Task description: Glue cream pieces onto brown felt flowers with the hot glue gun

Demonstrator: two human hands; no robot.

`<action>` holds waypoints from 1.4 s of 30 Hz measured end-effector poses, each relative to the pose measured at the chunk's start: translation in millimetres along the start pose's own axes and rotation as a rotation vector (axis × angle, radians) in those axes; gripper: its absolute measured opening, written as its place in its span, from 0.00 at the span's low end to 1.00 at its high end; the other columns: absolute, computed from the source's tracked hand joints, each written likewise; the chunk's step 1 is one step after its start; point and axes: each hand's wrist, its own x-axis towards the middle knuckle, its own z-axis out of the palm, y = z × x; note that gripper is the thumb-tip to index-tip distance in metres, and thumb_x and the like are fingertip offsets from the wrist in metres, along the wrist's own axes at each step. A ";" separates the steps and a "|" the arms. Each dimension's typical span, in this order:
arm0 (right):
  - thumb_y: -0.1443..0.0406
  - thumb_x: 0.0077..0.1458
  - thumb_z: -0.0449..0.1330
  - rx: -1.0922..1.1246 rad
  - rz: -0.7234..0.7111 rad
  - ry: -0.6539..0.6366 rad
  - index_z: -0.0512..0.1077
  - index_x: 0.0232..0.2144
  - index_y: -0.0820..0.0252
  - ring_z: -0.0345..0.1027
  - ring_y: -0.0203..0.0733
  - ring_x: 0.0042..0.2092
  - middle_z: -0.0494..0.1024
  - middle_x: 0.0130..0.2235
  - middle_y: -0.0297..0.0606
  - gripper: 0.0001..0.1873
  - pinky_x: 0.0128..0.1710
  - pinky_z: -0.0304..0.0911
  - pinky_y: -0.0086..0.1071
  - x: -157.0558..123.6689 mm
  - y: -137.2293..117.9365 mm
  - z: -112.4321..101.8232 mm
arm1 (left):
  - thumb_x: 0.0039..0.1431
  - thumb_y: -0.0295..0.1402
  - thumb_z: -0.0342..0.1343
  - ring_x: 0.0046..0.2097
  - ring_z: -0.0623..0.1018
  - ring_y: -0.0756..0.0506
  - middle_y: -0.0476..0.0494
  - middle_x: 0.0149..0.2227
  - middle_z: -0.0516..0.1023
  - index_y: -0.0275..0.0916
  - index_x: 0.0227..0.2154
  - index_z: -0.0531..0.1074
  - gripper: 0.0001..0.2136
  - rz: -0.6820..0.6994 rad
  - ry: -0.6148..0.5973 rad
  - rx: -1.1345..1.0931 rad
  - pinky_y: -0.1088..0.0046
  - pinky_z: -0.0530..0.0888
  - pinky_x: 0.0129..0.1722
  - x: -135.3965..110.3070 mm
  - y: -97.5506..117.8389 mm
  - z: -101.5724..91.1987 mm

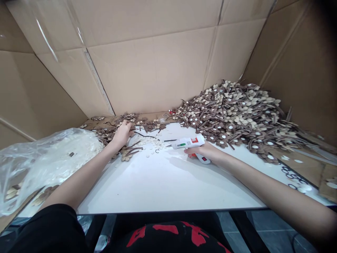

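My right hand grips a white glue gun with a red switch, its nozzle pointing left over the white table. My left hand reaches far forward with its fingers curled down into a small heap of brown wooden flower pieces; what they pinch is hidden. Between the hands lies a scatter of small pale wooden discs. A few flower pieces with stems lie just in front of the left hand.
A large pile of brown and pale flower pieces fills the back right. A clear plastic bag of pale discs sits at the left. Cardboard walls enclose the table on three sides. Cardboard sheets lie at the right.
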 end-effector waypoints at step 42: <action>0.64 0.38 0.62 -0.018 -0.062 -0.021 0.69 0.23 0.61 0.65 0.37 0.25 0.72 0.23 0.34 0.08 0.25 0.58 0.29 3.0 4.9 -5.4 | 0.56 0.37 0.53 0.40 0.76 0.46 0.39 0.41 0.75 0.34 0.35 0.72 0.11 0.129 -0.201 -1.189 0.67 0.73 0.40 -27.0 103.1 -36.8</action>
